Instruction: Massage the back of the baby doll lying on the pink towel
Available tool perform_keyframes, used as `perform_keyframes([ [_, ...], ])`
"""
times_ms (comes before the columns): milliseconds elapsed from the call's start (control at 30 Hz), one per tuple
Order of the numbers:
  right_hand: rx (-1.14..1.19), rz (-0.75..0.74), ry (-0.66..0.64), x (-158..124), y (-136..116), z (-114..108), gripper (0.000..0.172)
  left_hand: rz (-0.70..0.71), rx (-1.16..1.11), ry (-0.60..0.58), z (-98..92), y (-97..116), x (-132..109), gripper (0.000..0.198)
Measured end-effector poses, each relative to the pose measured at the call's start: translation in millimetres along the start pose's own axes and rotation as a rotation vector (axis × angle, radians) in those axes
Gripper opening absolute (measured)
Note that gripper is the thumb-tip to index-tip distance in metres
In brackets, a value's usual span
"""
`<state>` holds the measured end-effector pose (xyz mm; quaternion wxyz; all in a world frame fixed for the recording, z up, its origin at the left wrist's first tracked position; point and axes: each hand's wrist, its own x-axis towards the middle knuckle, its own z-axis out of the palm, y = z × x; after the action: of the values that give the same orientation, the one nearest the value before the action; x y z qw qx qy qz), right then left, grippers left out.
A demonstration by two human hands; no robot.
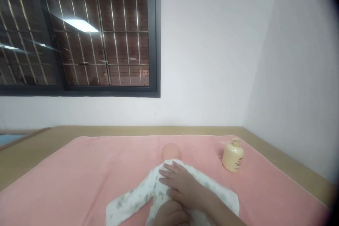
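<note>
A doll (171, 152) in a white patterned sleepsuit (137, 197) lies on its back on a pink cloth (79, 173), its head pointing toward the far wall. My right hand (180, 183) rests flat on the doll's chest with the fingers stretched out to the left, the forearm coming in from the lower right. Just below it, at the picture's bottom edge, the back of my left hand (169, 216) lies on the doll's lower body. Its fingers are hidden. One sleeve or leg of the sleepsuit stretches out to the lower left.
A cream-yellow pump bottle (233, 157) stands on the pink cloth to the right of the doll. The cloth covers a tan surface (39, 144) set into a corner of white walls. A barred dark window (79, 35) is high on the left.
</note>
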<state>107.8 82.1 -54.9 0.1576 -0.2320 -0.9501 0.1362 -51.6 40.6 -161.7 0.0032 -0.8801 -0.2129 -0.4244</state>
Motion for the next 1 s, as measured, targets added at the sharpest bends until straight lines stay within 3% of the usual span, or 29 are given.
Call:
perform_keyframes([
  [167, 0.044, -0.001, -0.053, -6, 10, -7, 0.043, 0.041, 0.011, 0.012, -5.7, 9, 8, 0.038],
  [333, -0.016, 0.161, -0.051, -10, 5, -4, 0.061, 0.145, 0.114, 0.017, -13.6, 22, 16, 0.025],
  [500, -0.092, 0.283, 0.083, -9, -3, 8, 0.061, 0.177, 0.157, 0.044, -10.6, 21, 13, 0.022],
  [633, -0.082, 0.090, 0.173, -4, 3, 19, 0.042, 0.196, 0.151, 0.045, -5.4, 14, 11, 0.023],
  [733, -0.028, -0.029, 0.198, -2, 8, 23, 0.035, 0.236, 0.165, 0.112, -0.8, 9, 11, 0.023],
  [833, -0.023, -0.016, 0.212, -3, 9, 22, 0.035, 0.269, 0.163, 0.154, 0.8, 9, 12, 0.024],
  [1000, -0.041, 0.041, 0.269, -4, 15, 24, 0.036, 0.232, 0.174, 0.069, -5.2, 15, 13, 0.017],
])
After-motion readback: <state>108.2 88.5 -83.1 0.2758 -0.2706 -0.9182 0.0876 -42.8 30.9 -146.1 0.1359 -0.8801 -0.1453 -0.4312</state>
